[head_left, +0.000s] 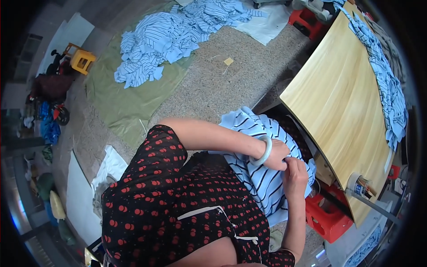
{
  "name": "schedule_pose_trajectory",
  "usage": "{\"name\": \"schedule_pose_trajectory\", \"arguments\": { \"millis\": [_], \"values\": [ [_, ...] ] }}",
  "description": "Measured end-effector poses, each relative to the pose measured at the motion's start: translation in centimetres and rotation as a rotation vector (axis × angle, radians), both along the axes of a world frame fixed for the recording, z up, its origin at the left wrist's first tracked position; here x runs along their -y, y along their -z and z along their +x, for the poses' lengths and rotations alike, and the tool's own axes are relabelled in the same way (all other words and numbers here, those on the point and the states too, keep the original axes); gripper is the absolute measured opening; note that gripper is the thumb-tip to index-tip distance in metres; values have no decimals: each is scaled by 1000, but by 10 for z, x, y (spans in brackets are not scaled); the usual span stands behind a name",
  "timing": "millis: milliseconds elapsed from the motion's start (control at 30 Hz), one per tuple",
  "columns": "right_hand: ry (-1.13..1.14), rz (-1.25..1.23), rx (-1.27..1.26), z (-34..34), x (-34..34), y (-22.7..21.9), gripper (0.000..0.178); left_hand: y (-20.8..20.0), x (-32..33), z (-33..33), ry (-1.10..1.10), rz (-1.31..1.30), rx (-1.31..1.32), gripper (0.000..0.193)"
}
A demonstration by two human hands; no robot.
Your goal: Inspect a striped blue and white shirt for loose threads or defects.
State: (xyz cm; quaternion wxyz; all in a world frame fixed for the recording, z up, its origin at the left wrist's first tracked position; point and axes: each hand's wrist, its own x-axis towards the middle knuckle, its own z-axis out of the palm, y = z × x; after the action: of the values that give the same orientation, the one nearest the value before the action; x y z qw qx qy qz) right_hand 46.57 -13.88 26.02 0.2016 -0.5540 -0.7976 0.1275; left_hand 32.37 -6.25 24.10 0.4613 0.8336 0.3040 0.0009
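Observation:
A light blue garment with dark stripes (262, 178) lies bunched over my lap, beside a wooden table. My left hand (278, 155), with a pale bangle on its wrist, pinches a fold of the fabric near its upper right edge. Just below it, touching it, my right hand (296, 175) grips the same fold. My black dress with red dots fills the lower middle of the view.
The light wooden table (342, 102) stands at the right, with more striped blue garments (387, 80) along its far edge and a small metal can (360, 184) at its near end. A red plastic stool (327, 218) sits below. A pile of striped garments (169, 35) lies on a green tarp (120, 102); a yellow stool (82, 60) stands far left.

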Motion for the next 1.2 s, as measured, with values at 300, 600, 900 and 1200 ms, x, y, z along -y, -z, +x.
{"name": "schedule_pose_trajectory", "arguments": {
  "millis": [300, 600, 900, 1200],
  "values": [
    [22, -15, -20, 2, 3, 3, 17, 23, 17, 8, -119, 97, 42, 26],
    [41, -45, -60, 8, 4, 11, 24, 39, 28, 9, -239, 161, 204, 19],
    [102, -22, -130, 2, 4, 17, 22, 35, 22, -1, -257, 183, 311, 14],
    [95, -4, -173, 4, 9, 20, 20, 34, 21, -3, -207, 205, 285, 12]
  ]
}}
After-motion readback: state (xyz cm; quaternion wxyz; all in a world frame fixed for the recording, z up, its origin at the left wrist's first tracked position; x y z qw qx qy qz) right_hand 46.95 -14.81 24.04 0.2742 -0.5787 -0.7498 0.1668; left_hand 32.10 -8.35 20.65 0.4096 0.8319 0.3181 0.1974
